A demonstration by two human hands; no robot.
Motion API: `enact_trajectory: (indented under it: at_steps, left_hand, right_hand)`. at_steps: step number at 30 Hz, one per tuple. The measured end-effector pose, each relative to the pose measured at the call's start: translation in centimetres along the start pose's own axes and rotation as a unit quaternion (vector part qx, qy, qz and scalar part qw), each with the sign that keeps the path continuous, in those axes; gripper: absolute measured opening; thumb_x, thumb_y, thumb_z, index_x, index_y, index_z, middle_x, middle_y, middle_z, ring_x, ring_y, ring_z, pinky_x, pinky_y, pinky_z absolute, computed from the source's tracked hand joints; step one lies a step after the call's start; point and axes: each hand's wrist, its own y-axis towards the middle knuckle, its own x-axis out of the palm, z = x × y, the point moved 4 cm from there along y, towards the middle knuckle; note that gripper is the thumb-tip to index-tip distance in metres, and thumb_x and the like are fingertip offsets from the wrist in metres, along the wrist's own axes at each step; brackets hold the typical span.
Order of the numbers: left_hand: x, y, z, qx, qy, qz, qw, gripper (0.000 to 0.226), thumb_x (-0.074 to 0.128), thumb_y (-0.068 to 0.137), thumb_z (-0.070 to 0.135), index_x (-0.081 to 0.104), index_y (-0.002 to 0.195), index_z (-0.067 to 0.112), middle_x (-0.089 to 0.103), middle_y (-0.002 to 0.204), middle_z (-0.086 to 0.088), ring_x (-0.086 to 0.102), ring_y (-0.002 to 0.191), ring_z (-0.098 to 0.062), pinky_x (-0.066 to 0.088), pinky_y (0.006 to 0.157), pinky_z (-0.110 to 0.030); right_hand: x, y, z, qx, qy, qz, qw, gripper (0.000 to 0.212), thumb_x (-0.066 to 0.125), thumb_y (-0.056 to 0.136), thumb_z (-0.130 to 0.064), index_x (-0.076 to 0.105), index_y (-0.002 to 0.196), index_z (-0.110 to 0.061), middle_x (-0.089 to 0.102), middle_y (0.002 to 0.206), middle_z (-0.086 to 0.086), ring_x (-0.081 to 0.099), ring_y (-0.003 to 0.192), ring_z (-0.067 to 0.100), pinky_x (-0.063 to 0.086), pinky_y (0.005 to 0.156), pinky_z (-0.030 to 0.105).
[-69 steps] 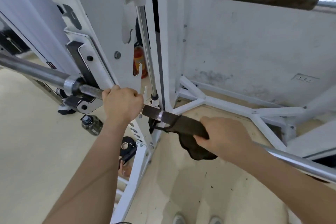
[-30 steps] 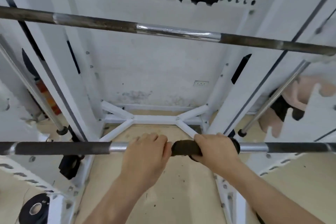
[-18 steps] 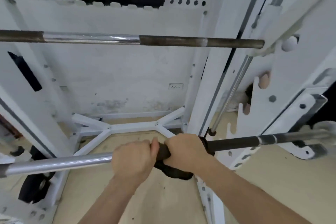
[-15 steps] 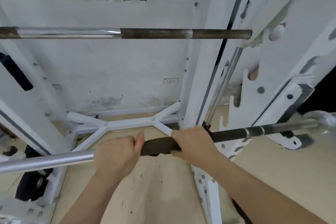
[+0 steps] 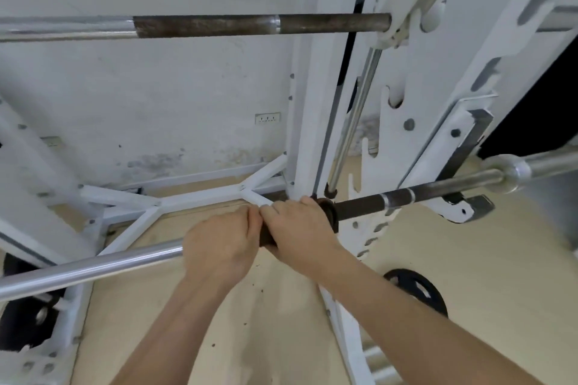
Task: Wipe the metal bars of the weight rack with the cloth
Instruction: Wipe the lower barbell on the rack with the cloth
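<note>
rack: white rack upright just behind the hands
barbell: lower barbell, dark right stretch (probably unwiped)
hands: left hand curled round bare bar; right hand wraps cloth; apart before, now touching
cloth: dark cloth, bunched on bar

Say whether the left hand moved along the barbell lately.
Yes: left hand slid rightward along the barbell toward the white upright, now touching the right hand.

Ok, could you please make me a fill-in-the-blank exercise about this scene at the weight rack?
The left hand and right hand both grip the lower bar; the cloth sits under the ____ hand. The rack frame is painted ____. A black weight plate lies on the ____.
Missing: right, white, floor.
</note>
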Motion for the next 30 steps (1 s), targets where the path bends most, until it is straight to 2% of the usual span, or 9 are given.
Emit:
enact_trajectory:
  at_steps: [5, 8, 12, 16, 18, 22, 26, 28, 30]
  left_hand:
    - [0.2, 0.5, -0.6, 0.011, 0.016, -0.030, 0.999, 0.058, 0.009, 0.095, 0.058, 0.051, 0.068, 0.028, 0.058, 0.062, 0.007, 0.059, 0.064, -0.018, 0.049, 0.066, -0.030]
    - [0.4, 0.8, -0.4, -0.013, 0.033, -0.061, 0.998, 0.054, 0.014, 0.097, 0.053, 0.054, 0.073, 0.027, 0.058, 0.065, 0.007, 0.059, 0.065, -0.019, 0.044, 0.064, -0.030]
    - [-0.1, 0.7, 3.3, 0.098, 0.006, 0.033, 0.995, 0.018, 0.051, 0.092, 0.031, 0.057, 0.078, 0.020, 0.054, 0.066, 0.006, 0.055, 0.059, -0.020, 0.047, 0.057, -0.034]
    - [0.7, 1.7, 10.7, 0.141, -0.100, 0.019, 0.985, 0.024, 0.034, 0.096, 0.037, 0.053, 0.102, 0.024, 0.058, 0.092, 0.004, 0.053, 0.083, -0.018, 0.041, 0.067, -0.034]
    - [1.1, 2.2, 13.5, 0.161, -0.107, 0.014, 0.981, 0.028, 0.031, 0.097, 0.041, 0.051, 0.108, 0.025, 0.061, 0.094, 0.005, 0.057, 0.082, -0.017, 0.045, 0.068, -0.034]
    - [2.8, 3.3, 17.0, 0.163, -0.158, -0.094, 0.969, 0.031, 0.032, 0.096, 0.051, 0.047, 0.114, 0.031, 0.065, 0.086, 0.009, 0.062, 0.071, -0.012, 0.054, 0.068, -0.037]
    - [4.0, 4.2, 20.1, 0.169, -0.055, -0.173, 0.969, 0.048, 0.049, 0.086, 0.060, 0.038, 0.126, 0.035, 0.063, 0.094, 0.011, 0.059, 0.079, -0.013, 0.050, 0.067, -0.032]
    - [4.5, 5.0, 20.9, 0.136, -0.001, -0.142, 0.980, 0.040, 0.056, 0.080, 0.053, 0.049, 0.113, 0.032, 0.065, 0.094, 0.007, 0.061, 0.080, -0.017, 0.050, 0.065, -0.030]
    - [4.5, 5.6, 21.5, 0.090, 0.025, -0.100, 0.991, 0.021, 0.055, 0.076, 0.049, 0.055, 0.082, 0.029, 0.064, 0.080, 0.005, 0.062, 0.073, -0.019, 0.048, 0.059, -0.028]
  right_hand:
    - [-2.1, -4.9, 12.8, 0.157, -0.061, -0.164, 0.972, 0.023, 0.062, 0.081, -0.044, 0.046, 0.084, -0.028, 0.057, 0.080, -0.008, 0.061, 0.080, 0.020, 0.043, 0.082, 0.036]
    - [-2.8, -5.0, 14.4, 0.221, -0.048, -0.200, 0.953, 0.019, 0.063, 0.080, -0.037, 0.045, 0.080, -0.029, 0.053, 0.077, -0.010, 0.061, 0.081, 0.019, 0.043, 0.086, 0.036]
    - [-1.6, -3.9, 8.7, 0.170, -0.017, -0.143, 0.975, 0.019, 0.063, 0.080, -0.031, 0.051, 0.094, -0.024, 0.059, 0.092, -0.002, 0.057, 0.092, 0.023, 0.037, 0.089, 0.038]
    - [-1.3, -5.6, 9.8, 0.064, -0.009, -0.062, 0.996, 0.030, 0.056, 0.085, -0.034, 0.056, 0.109, -0.016, 0.059, 0.096, 0.000, 0.057, 0.092, 0.024, 0.040, 0.088, 0.038]
    - [-1.9, -7.0, 12.8, 0.053, 0.006, -0.081, 0.995, 0.035, 0.057, 0.087, -0.036, 0.056, 0.115, -0.016, 0.059, 0.101, 0.000, 0.056, 0.098, 0.022, 0.038, 0.093, 0.036]
    - [-3.3, -9.3, 18.7, 0.078, 0.067, -0.134, 0.986, 0.039, 0.055, 0.090, -0.034, 0.049, 0.127, -0.026, 0.057, 0.117, -0.005, 0.050, 0.114, 0.017, 0.033, 0.105, 0.035]
    - [-5.1, -11.0, 23.9, 0.132, 0.158, -0.120, 0.971, 0.042, 0.053, 0.082, -0.007, 0.062, 0.119, -0.025, 0.066, 0.114, -0.003, 0.057, 0.108, 0.018, 0.045, 0.094, 0.039]
    - [-5.3, -11.4, 24.8, 0.129, 0.157, -0.109, 0.973, 0.047, 0.052, 0.081, -0.005, 0.064, 0.120, -0.029, 0.068, 0.115, -0.005, 0.059, 0.108, 0.017, 0.048, 0.091, 0.037]
    - [-4.9, -11.5, 25.1, 0.116, 0.155, -0.093, 0.977, 0.045, 0.053, 0.080, -0.006, 0.065, 0.116, -0.028, 0.069, 0.112, -0.005, 0.061, 0.105, 0.019, 0.051, 0.086, 0.036]
